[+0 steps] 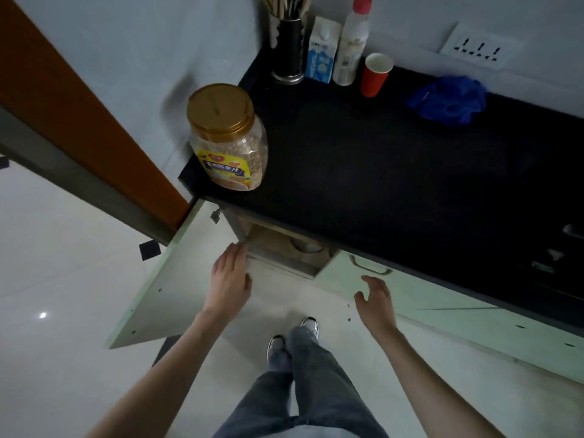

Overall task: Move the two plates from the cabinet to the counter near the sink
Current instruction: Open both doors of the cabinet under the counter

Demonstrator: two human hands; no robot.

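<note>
The pale green cabinet door (177, 279) under the black counter (363, 159) stands swung wide to the left. In the dark opening, a pale rounded edge of a plate or dish (308, 247) shows just below the counter lip; most of the inside is hidden. My left hand (230, 279) hovers flat at the left side of the opening, fingertips near the hinge, holding nothing. My right hand (376, 300) is in front of the closed neighbouring door (410, 295), fingers spread and empty, just below its metal handle (371, 267).
On the counter stand an oat jar with a gold lid (229, 137) at the left edge, a utensil holder (289, 49), a milk carton (322, 52), a white bottle (352, 42), a red paper cup (374, 74) and a blue cloth (448, 99). My feet (294, 336) stand on the white tile floor.
</note>
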